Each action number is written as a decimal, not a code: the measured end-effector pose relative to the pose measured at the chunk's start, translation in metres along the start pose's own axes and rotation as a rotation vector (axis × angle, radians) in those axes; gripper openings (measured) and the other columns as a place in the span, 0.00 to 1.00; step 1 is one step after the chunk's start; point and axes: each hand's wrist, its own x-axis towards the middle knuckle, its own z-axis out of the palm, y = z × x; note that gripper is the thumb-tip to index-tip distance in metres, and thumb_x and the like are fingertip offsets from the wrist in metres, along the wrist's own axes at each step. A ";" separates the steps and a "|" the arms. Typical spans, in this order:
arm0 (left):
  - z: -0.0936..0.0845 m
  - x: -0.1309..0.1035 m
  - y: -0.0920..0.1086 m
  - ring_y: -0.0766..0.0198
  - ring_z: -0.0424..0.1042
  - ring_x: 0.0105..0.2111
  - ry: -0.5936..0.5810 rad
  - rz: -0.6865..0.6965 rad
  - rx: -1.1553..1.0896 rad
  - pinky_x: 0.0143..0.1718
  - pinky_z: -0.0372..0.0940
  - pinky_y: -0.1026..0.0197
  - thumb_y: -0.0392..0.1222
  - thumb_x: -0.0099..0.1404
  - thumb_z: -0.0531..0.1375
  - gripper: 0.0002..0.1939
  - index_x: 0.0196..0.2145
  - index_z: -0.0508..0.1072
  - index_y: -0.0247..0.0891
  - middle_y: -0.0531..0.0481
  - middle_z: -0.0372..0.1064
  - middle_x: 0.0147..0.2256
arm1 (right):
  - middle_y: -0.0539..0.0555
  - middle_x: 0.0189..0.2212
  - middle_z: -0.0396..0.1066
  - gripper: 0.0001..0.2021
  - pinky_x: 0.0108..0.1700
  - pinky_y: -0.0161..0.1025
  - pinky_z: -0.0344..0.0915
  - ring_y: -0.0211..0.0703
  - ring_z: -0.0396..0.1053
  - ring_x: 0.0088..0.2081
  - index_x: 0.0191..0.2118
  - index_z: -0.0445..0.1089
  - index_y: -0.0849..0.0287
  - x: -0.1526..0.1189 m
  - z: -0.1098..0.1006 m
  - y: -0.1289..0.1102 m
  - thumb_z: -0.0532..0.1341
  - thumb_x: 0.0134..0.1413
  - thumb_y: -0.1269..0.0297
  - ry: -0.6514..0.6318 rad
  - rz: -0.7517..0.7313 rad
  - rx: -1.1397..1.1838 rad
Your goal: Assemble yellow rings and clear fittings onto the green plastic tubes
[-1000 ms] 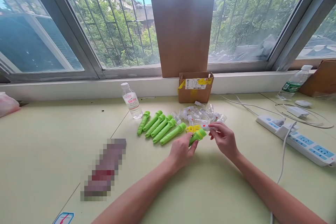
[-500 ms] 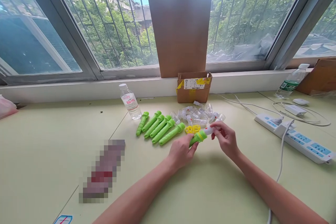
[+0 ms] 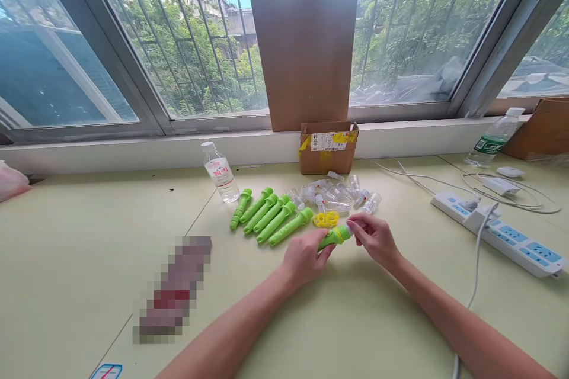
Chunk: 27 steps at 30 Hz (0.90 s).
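Note:
My left hand (image 3: 304,257) is wrapped round a green plastic flashlight-shaped tube (image 3: 335,236) with a yellow ring near its threaded end. At that end, the fingertips of my right hand (image 3: 374,238) pinch a small white piece (image 3: 349,228); most of it is inside the tube or behind my fingers. Left of my hands, several similar green tubes (image 3: 291,226) lie side by side on the table. Loose yellow rings (image 3: 326,219) rest just behind the held tube. Farther back are several clear plastic cups (image 3: 371,202) and small white pieces with red dots (image 3: 320,204).
A small cardboard box (image 3: 328,160) stands at the back by the window. Water bottles stand at left (image 3: 221,173) and right (image 3: 495,137). A power strip (image 3: 498,234) with cables (image 3: 476,284) lies to the right, and a blurred flat object (image 3: 175,287) to the left.
My right hand has moved slightly left and down. The white piece has gone deeper into the green tube's end, while my left hand stays nearly still.

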 end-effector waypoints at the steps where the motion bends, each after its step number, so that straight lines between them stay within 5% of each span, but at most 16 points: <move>1: 0.000 0.000 0.000 0.60 0.74 0.36 0.003 0.005 -0.006 0.35 0.65 0.62 0.44 0.65 0.53 0.14 0.46 0.67 0.38 0.47 0.74 0.39 | 0.47 0.17 0.63 0.10 0.17 0.33 0.58 0.34 0.61 0.15 0.32 0.70 0.60 0.000 0.001 0.000 0.61 0.54 0.57 0.008 0.017 0.005; 9: 0.000 0.000 0.000 0.59 0.73 0.37 0.003 0.011 -0.002 0.36 0.66 0.61 0.44 0.65 0.53 0.14 0.47 0.68 0.38 0.46 0.74 0.39 | 0.45 0.13 0.60 0.13 0.15 0.32 0.52 0.32 0.56 0.13 0.30 0.69 0.60 -0.001 0.006 -0.001 0.64 0.50 0.54 0.032 0.162 0.125; 20: 0.002 0.000 0.001 0.63 0.71 0.26 0.039 -0.039 0.001 0.27 0.61 0.64 0.47 0.66 0.51 0.15 0.44 0.67 0.35 0.47 0.73 0.31 | 0.48 0.25 0.65 0.12 0.21 0.34 0.61 0.33 0.62 0.20 0.35 0.69 0.59 -0.001 0.004 -0.014 0.64 0.51 0.56 -0.120 0.267 0.459; 27: 0.002 -0.001 0.000 0.63 0.70 0.25 0.027 -0.046 -0.015 0.26 0.60 0.64 0.46 0.66 0.52 0.14 0.44 0.67 0.35 0.48 0.72 0.30 | 0.48 0.21 0.65 0.14 0.20 0.34 0.61 0.33 0.61 0.19 0.28 0.67 0.61 0.002 0.005 -0.009 0.66 0.47 0.54 -0.083 0.291 0.401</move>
